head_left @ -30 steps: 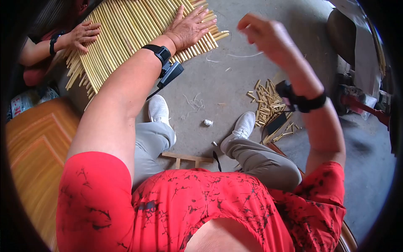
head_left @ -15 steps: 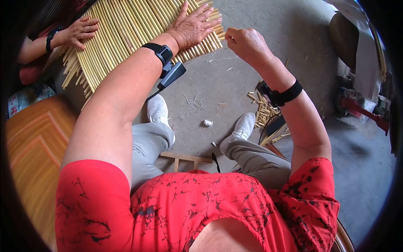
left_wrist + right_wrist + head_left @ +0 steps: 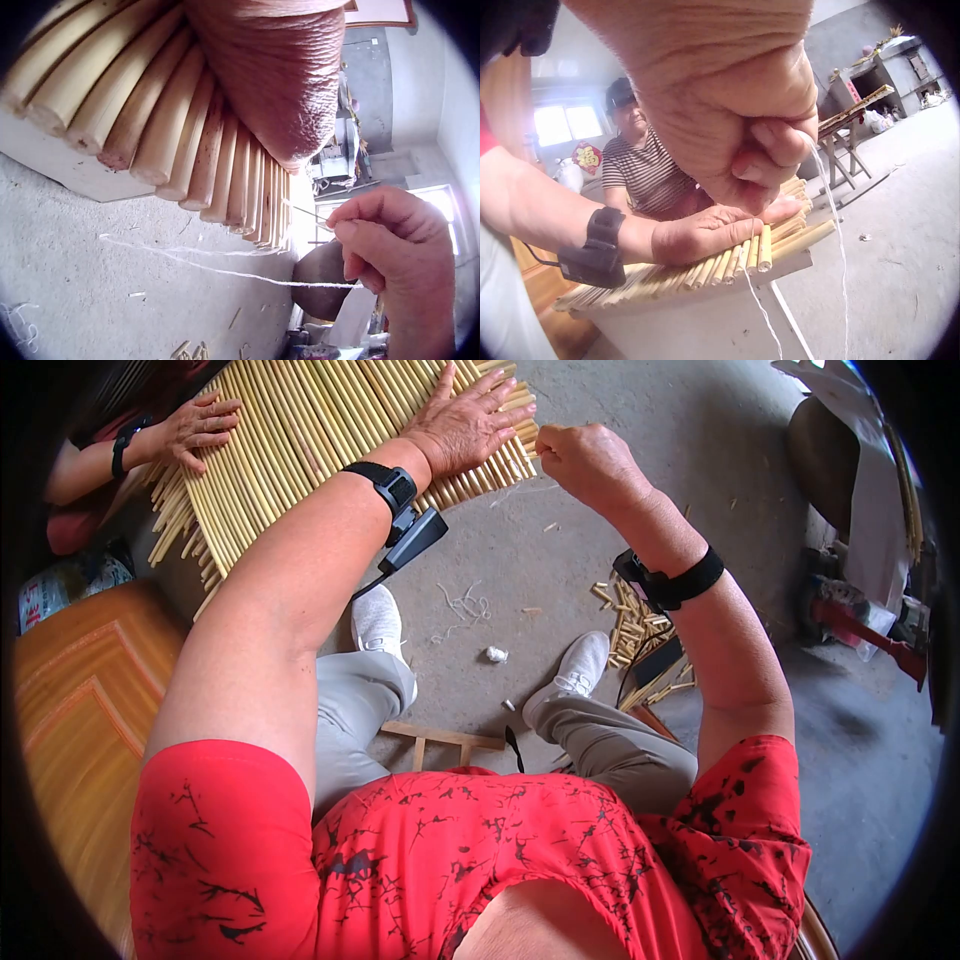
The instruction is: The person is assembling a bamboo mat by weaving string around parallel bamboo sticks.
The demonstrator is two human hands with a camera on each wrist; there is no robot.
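Note:
A mat of straight yellow stalks (image 3: 290, 440) lies in front of me at the upper left. My left hand (image 3: 465, 430) rests flat on its right side, fingers spread. Just off that edge, my right hand (image 3: 595, 468) pinches a thin needle (image 3: 309, 215), whose tip is at the stalk ends in the left wrist view. White thread (image 3: 262, 280) hangs in a loop between the right hand and the mat. In the right wrist view, strands of thread (image 3: 838, 225) drop from the curled fingers, and the stalk ends (image 3: 765, 255) jut past a white support.
Another person's hand (image 3: 200, 430) rests on the mat's left part. Short cut stalk pieces (image 3: 630, 625) are heaped on the floor by my right shoe (image 3: 580, 665). Thread scraps (image 3: 465, 605), a small white lump (image 3: 497, 655) and a wooden frame piece (image 3: 440, 737) lie near my feet.
My right hand came down and left from its raised, blurred position to the mat's right edge, and over the last half second hardly moved. The left hand stays on the stalks.

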